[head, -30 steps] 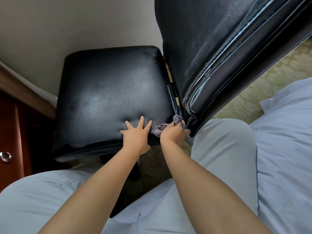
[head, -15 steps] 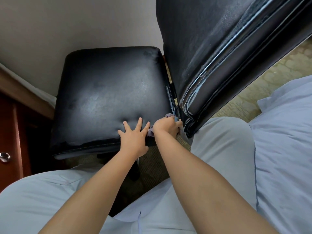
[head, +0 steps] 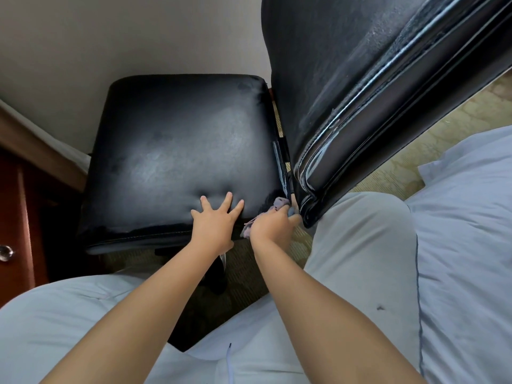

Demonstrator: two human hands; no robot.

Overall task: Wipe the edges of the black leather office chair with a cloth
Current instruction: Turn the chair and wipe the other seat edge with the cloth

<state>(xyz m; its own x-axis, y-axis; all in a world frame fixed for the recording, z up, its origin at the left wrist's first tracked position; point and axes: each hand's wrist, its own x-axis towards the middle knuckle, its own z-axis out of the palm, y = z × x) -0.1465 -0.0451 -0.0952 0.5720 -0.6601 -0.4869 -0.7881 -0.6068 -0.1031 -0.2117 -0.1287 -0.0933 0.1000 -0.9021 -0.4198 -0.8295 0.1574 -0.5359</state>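
Note:
The black leather office chair fills the upper half of the head view: its seat (head: 177,162) lies below me and its backrest (head: 360,87) rises at the upper right. My left hand (head: 214,220) presses flat on the seat's near edge with fingers spread. My right hand (head: 273,227) grips a small mauve cloth (head: 278,203) at the seat's near right corner, in the gap below the backrest's lower edge. Most of the cloth is hidden under that hand.
My pale trouser legs (head: 360,259) flank the chair at the bottom. A dark wooden cabinet (head: 16,206) with a round knob stands at the left. A beige wall (head: 138,37) is behind the seat, patterned carpet (head: 432,151) to the right, and the chair's base (head: 219,273) below.
My right hand with the cloth slid from the corner towards my left hand, then back to the corner under the backrest. My left hand stayed pressed on the seat.

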